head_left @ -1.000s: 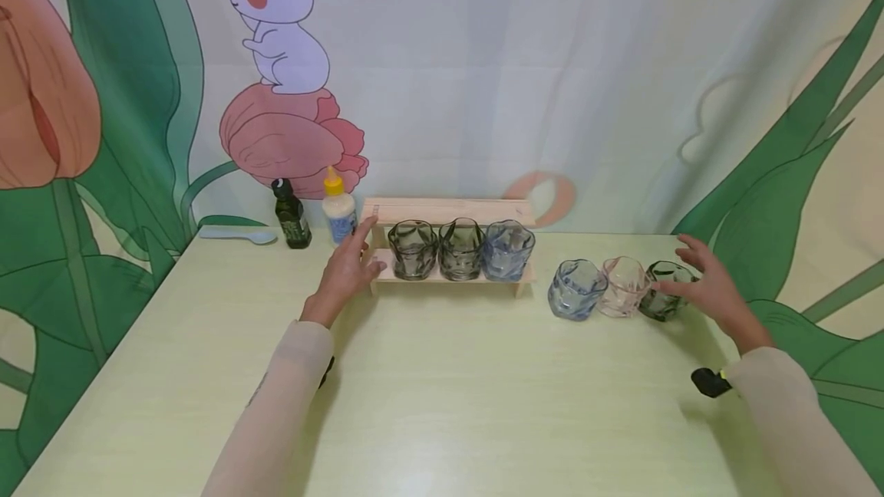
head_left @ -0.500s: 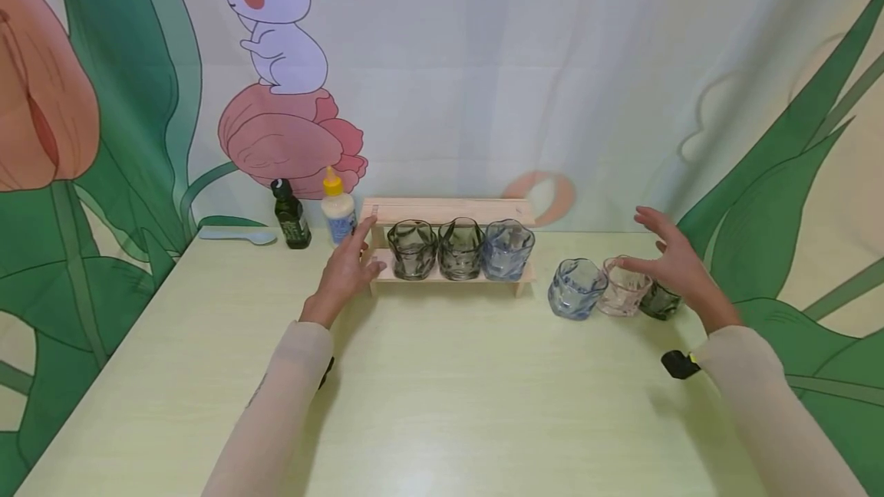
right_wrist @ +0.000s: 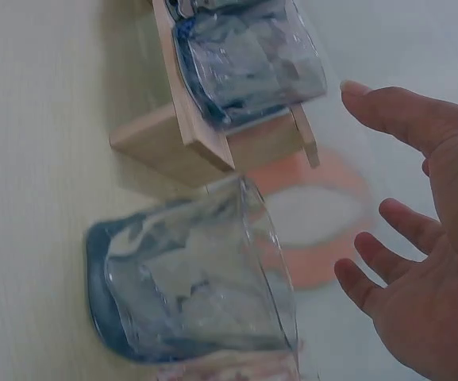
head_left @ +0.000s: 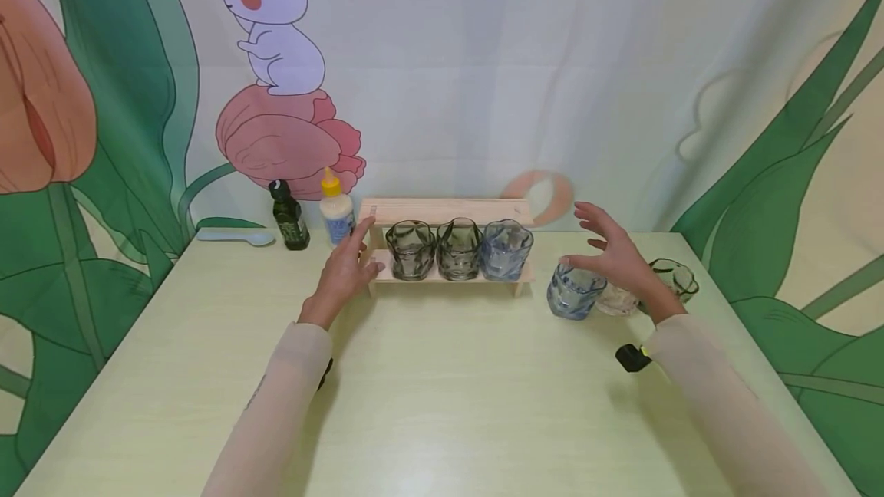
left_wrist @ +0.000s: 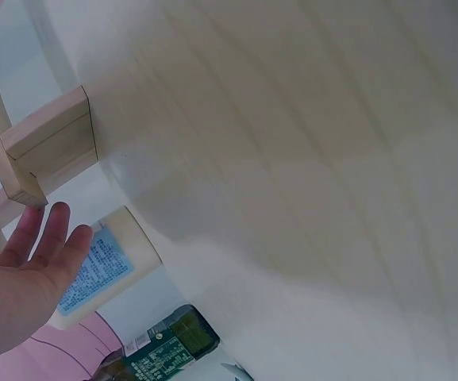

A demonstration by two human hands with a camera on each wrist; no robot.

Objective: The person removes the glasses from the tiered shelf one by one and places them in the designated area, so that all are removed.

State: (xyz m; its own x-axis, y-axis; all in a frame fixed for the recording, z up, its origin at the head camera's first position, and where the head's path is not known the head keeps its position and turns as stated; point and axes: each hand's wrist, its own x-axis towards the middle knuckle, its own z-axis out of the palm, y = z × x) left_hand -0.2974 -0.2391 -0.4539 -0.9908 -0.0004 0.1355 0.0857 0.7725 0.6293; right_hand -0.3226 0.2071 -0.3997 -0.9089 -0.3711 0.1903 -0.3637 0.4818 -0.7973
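Observation:
A small two-tier wooden rack holds two grey-green glasses and a blue glass on its lower shelf. At the rack's left end is my left hand, thumb by the lower shelf and fingers loosely extended. The left wrist view has its fingertips against or very close to the wood. Right of the rack stands another blue glass, with a pink glass and a grey-green glass beside it. Spread fingers and nothing held, my right hand hovers over the blue and pink glasses, partly hiding the pink one.
Left of the rack stand a squeeze bottle with a yellow cap and a dark green bottle. A pale blue spoon lies by the table's back left edge. A printed curtain hangs behind the table.
My right hand has moved left, from the grey-green glass at the far right, past the pink one, to above the blue glass. The left hand and the glasses have stayed put.

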